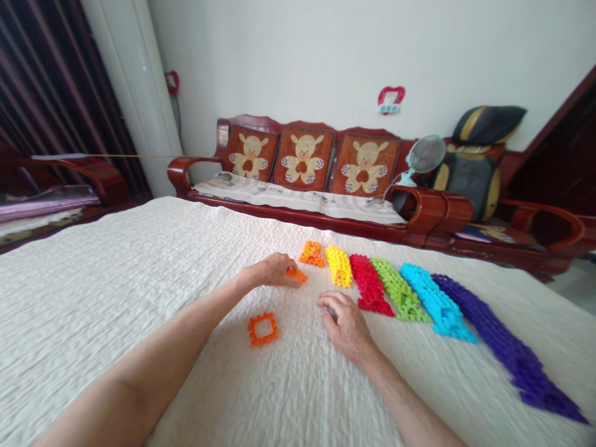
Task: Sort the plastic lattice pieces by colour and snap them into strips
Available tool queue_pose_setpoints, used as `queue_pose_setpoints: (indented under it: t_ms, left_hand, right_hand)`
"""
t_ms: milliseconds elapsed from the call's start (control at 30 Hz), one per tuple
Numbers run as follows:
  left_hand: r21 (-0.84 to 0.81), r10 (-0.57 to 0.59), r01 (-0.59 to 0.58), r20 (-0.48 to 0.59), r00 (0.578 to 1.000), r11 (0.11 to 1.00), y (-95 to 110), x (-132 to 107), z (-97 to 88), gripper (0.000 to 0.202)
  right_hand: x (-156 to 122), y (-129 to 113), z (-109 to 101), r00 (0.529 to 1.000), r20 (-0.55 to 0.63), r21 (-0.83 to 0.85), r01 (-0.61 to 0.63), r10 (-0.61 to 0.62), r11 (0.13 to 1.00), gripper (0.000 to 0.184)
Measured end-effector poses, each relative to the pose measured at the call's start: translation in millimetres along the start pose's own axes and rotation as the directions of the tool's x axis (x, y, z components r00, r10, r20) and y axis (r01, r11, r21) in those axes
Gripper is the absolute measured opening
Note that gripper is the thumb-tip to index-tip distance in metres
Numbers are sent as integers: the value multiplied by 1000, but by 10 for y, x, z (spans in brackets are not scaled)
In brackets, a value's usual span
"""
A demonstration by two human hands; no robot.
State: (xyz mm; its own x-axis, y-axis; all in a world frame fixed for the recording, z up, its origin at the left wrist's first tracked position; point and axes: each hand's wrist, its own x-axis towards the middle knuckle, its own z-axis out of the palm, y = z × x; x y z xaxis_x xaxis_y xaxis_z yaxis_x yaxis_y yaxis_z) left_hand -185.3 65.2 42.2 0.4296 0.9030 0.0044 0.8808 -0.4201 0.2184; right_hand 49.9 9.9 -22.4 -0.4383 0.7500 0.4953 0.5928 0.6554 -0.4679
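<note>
My left hand [278, 269] is closed around an orange interlocking plastic piece [297, 274], just in front of a short orange stack [311, 253]. Part of that piece is hidden by my fingers. My right hand [343, 323] rests on the white quilted cover with its fingers curved and apart, and nothing shows in it. Between my forearms lies a loose orange square frame [263, 329] with notched edges. To the right run slanting rows of like pieces: yellow [338, 267], red [370, 284], green [401, 290], light blue [437, 302] and a long purple one [507, 341].
The white quilted cover [139, 279] spreads over the surface before me. Beyond it stands a red wooden sofa [298, 214] with bear-patterned cushions [305, 158]. A small fan [426, 155] and a padded chair [470, 180] are at the right; a dark curtain [60, 93] hangs left.
</note>
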Motion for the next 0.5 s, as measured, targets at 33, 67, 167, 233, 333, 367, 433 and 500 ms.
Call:
queue_pose_setpoints:
  t_ms: [33,67,167,233,333,367,433,500]
  left_hand:
    - [4,-25,25,12,1000,1000,5,-6,-20,45]
    - [6,-40,40,27,999,999,3,-13,-39,49]
    - [17,-38,37,45,998,999,-40,-32,-70,54]
    - [8,26,-26,29,999,1000,-76,-35,-58,52]
    - [0,123,-123,26,992,992,-101,-17,-2,48]
    - [5,139,-139,28,990,990,-100,-8,20,45]
    - [12,155,-156,17,988,988,-85,10,55,38]
    - [3,168,-168,-11,986,986,-60,21,75,32]
  right_hand:
    - [0,0,0,1000,1,2,0,0,1000,25]
    - [0,0,1,1000,1,3,1,-1,1000,26]
    - [-1,0,3,1000,-1,4,0,0,1000,26]
    - [-2,0,5,1000,-4,2,0,0,1000,26]
    - [-4,1,7,1000,-11,0,3,-3,1000,26]
    - [-5,0,7,1000,-13,0,4,-4,1000,26]
    - [-5,-1,7,1000,-15,-2,5,-5,1000,26]
    - [-4,-2,5,1000,-13,-4,6,-6,1000,26]
